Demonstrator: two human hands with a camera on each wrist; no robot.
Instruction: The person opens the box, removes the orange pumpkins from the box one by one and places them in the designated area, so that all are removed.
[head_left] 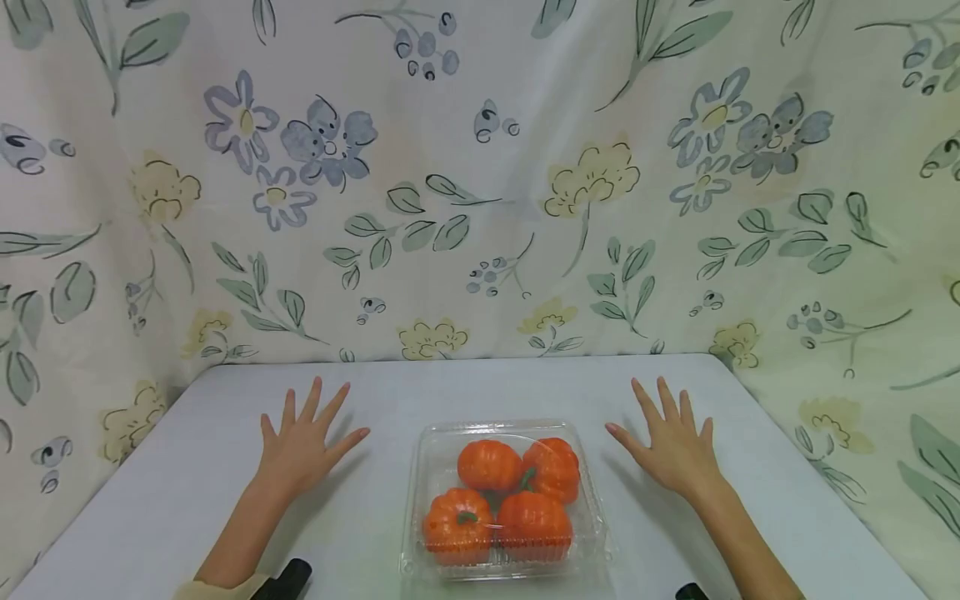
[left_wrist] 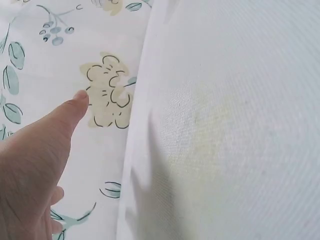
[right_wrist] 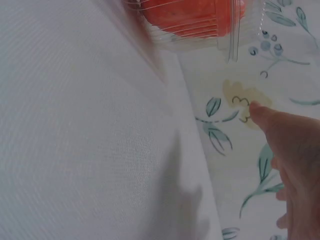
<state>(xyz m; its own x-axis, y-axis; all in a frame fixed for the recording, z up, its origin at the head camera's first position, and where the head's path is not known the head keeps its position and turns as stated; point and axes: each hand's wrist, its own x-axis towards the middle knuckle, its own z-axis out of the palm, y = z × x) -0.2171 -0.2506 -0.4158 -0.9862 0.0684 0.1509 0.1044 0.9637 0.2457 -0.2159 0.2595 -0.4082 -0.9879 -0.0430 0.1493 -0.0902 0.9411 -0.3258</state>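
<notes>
A clear plastic clamshell box [head_left: 510, 571] sits on the white table, its lid down over several orange pumpkin-shaped items [head_left: 459, 518] with green stems on some. To its left, my left hand [head_left: 300, 454] is spread with straight fingers, apart from the box and holding nothing. On the other side, my right hand [head_left: 678, 450] is likewise spread and holds nothing. The right wrist view shows part of the box [right_wrist: 200, 25] beyond the table surface, with the right thumb [right_wrist: 285, 130] extended. In the left wrist view the left thumb [left_wrist: 55, 125] points outward over the cloth.
The white table [head_left: 375, 392] has rounded far corners. Behind and beside it hangs a floral cloth [head_left: 480, 167] with leaves, berries and flowers. Black straps or devices [head_left: 288, 579] show near the wrists at the bottom edge.
</notes>
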